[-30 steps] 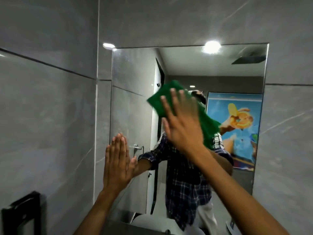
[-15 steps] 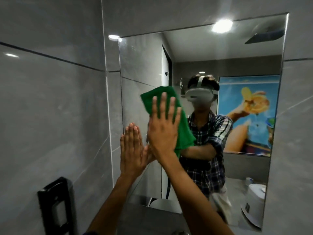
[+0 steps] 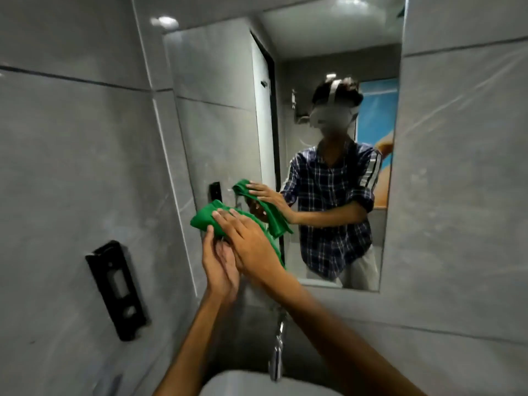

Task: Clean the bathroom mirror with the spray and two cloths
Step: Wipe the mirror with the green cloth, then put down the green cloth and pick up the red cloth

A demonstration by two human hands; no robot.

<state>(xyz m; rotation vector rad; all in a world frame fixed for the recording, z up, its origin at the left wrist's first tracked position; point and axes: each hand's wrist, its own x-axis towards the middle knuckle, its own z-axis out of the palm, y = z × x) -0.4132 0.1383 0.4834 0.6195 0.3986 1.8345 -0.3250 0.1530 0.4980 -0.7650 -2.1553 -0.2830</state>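
- Head view: we face the wall mirror [image 3: 217,115], apparently mid-wipe at its lower left.
- Our right hand [image 3: 251,244], fingers spread flat, presses the green cloth [image 3: 204,220] there.
- Our left hand [image 3: 220,267], open, touches the cloth's underside.
- Next, we likely regather the cloth.

Soft matt green cloth [image 3: 213,219] against glossy, reflective mirror [image 3: 228,115] glass, smooth grey stone-look wall tiles [image 3: 71,167] with a faint sheen, shiny chrome tap [image 3: 277,358], glossy white basin [image 3: 243,385], possibly ceramic, matt black plastic wall bracket [image 3: 117,290].
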